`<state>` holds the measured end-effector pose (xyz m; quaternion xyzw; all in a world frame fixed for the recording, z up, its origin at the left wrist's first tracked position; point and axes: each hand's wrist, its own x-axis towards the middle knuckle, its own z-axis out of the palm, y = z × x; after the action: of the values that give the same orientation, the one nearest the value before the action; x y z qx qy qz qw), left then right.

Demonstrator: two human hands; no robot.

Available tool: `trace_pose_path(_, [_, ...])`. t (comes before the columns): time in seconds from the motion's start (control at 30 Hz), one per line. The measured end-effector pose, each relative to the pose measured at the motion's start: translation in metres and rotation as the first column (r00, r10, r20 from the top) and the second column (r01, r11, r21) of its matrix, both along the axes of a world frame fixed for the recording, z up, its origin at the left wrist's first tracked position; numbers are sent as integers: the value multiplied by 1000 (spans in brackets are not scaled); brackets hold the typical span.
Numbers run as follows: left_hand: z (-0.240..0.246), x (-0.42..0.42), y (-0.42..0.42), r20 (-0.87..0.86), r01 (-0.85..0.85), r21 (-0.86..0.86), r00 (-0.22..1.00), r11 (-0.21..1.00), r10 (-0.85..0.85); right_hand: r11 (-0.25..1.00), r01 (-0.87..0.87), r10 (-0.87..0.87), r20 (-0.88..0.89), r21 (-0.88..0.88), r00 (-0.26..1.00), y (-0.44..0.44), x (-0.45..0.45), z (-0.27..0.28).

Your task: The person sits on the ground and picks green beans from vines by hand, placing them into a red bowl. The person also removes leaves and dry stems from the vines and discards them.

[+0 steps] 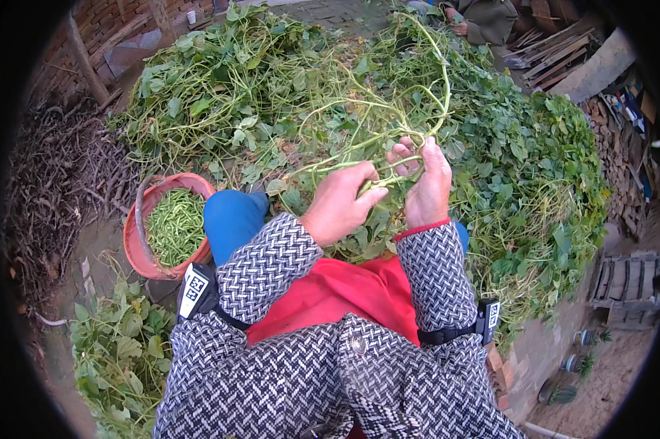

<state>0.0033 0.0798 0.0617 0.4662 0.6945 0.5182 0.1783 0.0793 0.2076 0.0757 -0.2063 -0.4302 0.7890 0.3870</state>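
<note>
Cut green vines with thin stems run between my two hands, above a wide heap of leafy bean vines (236, 110). My left hand (343, 200), palm down, has its fingers and thumb closed on green pods or stem pieces; which of these it holds is partly hidden. My right hand (428, 184), palm turned up, grips the knotted vine stem (445, 93) between thumb and fingers, and a stem lies across its fingers. Left of my knee stands an orange-red basket (131, 244) with a curved handle, holding many green bean pods (176, 225).
Dry twigs (61, 181) are piled at the far left. A smaller heap of leafy vines (124, 351) lies below the basket. Another person's hand (457, 24) shows at the top beside the heap. Wood scraps (554, 55), bricks (500, 373) and potted plants (560, 394) stand at the right.
</note>
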Motion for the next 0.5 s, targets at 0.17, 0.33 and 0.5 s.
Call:
trace_pose_path(0.17, [-18, 12, -3, 761, 50, 117, 638, 992, -121, 997, -61, 59, 45, 43, 997, -5, 5, -12])
trace_pose_path(0.33, [-29, 15, -6, 879, 62, 102, 462, 993, -120, 993, -115, 115, 13, -34, 993, -5, 11, -17])
trace_pose_path(0.5, [-33, 26, -1, 872, 2, 62, 487, 998, -55, 991, -123, 123, -3, -59, 992, -12, 11, -18])
